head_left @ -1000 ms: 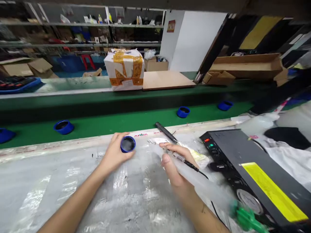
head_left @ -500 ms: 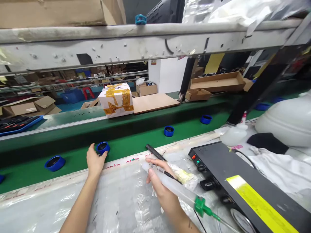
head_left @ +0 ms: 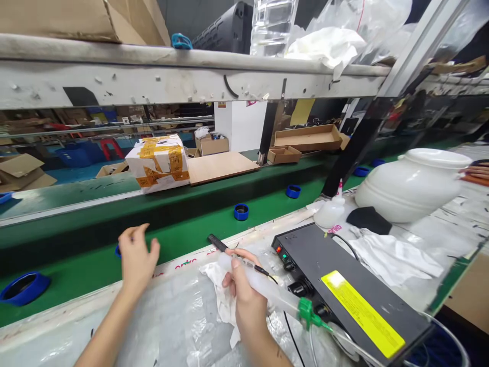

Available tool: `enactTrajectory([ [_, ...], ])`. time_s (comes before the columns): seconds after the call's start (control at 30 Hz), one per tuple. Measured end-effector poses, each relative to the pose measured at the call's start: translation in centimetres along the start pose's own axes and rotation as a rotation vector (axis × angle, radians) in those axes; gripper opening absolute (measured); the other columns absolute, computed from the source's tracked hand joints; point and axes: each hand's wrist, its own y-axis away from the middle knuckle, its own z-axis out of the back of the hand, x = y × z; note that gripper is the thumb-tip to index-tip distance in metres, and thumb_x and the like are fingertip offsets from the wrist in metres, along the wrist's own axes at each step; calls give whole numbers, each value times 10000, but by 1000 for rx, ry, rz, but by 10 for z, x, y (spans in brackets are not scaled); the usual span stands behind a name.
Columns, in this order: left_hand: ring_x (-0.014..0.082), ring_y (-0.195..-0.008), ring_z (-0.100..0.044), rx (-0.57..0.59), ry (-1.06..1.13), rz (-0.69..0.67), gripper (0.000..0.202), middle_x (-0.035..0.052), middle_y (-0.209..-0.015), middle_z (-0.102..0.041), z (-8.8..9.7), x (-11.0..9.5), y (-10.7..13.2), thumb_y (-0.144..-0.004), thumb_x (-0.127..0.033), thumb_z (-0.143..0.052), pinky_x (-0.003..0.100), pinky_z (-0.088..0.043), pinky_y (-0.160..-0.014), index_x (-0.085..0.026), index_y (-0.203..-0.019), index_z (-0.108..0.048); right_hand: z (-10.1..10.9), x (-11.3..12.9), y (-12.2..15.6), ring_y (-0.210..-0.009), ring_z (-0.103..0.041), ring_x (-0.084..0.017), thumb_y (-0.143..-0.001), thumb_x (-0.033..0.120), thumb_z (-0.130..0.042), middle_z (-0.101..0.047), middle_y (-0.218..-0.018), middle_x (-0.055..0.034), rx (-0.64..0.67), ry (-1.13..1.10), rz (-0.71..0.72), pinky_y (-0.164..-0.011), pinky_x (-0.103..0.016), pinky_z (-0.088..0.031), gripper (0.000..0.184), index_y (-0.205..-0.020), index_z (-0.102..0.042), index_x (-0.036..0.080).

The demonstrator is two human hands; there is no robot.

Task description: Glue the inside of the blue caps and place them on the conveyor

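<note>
My left hand [head_left: 135, 257] hovers open over the green conveyor belt [head_left: 191, 232], fingers spread, just in front of a blue cap [head_left: 117, 251] it mostly hides. My right hand [head_left: 244, 295] is wrapped round a translucent syringe-like dispenser [head_left: 263, 285] with a green fitting [head_left: 307, 312] and a hose at its rear. It also rests on a crumpled white cloth [head_left: 221, 293]. A black pen-shaped tool [head_left: 217, 243] lies at the bench edge just beyond the dispenser's tip.
More blue caps [head_left: 241, 211] [head_left: 23, 288] [head_left: 293, 191] ride the belt. A black controller box with a yellow label [head_left: 344, 285] sits right of my right hand. Behind it stand a white jug [head_left: 412, 186] and a small squeeze bottle [head_left: 331, 211]. A taped parcel [head_left: 158, 162] sits beyond the belt.
My left hand carried the blue cap from the bench to the belt, set it down and let go. The view swung up and right. My right hand kept the dispenser.
</note>
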Motion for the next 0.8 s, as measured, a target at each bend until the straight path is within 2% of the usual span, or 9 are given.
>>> enactTrajectory([
  [0.1,340,-1259,-533,393,128,-195,387,164,-1280,-521,-34,-61,-23,-961,-222,-517,529,-429,-1137,-179,-1333,-611,4,6,-6,-460,-494,-132,-954,569,-645,-688,-642,6,-147,7,43,-508,-267,-420,445,-1175,-675,183],
  [0.13,316,-1242,-554,474,151,-247,385,148,-1296,-548,-50,-82,-29,-959,-203,-538,499,-441,-1129,-210,-1334,-625,5,8,-9,-495,-522,-136,-951,569,-650,-712,-712,-10,-207,17,65,-541,-277,-449,455,-1199,-668,188],
  [0.2,292,-1212,-582,569,171,-300,403,127,-1280,-600,-82,-120,-37,-945,-198,-617,459,-481,-1079,-249,-1345,-642,7,14,-13,-576,-582,-145,-938,565,-663,-748,-890,-53,-326,41,109,-605,-297,-492,470,-1236,-660,201],
  [0.3,286,-1177,-613,659,167,-285,391,121,-1325,-615,-123,-161,-36,-954,-261,-690,500,-531,-1007,-210,-1337,-630,11,18,-17,-657,-641,-159,-917,552,-677,-740,-1102,-113,-429,66,166,-646,-320,-514,485,-1252,-656,202],
  [0.4,248,-1095,-644,685,184,-240,245,99,-1226,-655,-138,-180,-31,-974,-289,-691,467,-554,-963,-166,-1184,-672,13,17,-18,-677,-660,-164,-929,534,-667,-737,-1158,-131,-399,81,204,-637,-321,-515,453,-1229,-650,195],
  [0.47,220,-1033,-655,673,224,-222,147,79,-1132,-661,-131,-182,-29,-986,-271,-668,432,-554,-942,-147,-1065,-677,14,14,-16,-688,-664,-160,-952,520,-653,-739,-1164,-127,-331,90,198,-637,-310,-517,426,-1232,-643,199],
  [0.57,201,-1040,-653,637,316,-226,140,62,-1050,-634,-99,-166,-30,-1014,-211,-585,370,-535,-947,-156,-898,-638,14,11,-10,-664,-657,-154,-968,501,-656,-746,-1119,-112,-235,92,194,-622,-301,-514,396,-1230,-631,205],
  [0.67,188,-1080,-634,601,395,-232,206,67,-1087,-605,-51,-133,-23,-1007,-198,-538,315,-516,-977,-188,-805,-571,10,11,-5,-615,-639,-153,-955,484,-687,-759,-997,-87,-189,114,219,-605,-303,-513,372,-1191,-644,200],
  [0.8,208,-1027,-632,534,466,-168,169,50,-1100,-579,13,-78,14,-826,-175,-709,333,-537,-927,-203,-852,-544,3,8,3,-488,-560,-120,-960,467,-692,-756,-832,-37,-59,71,178,-535,-284,-489,341,-1165,-661,196],
])
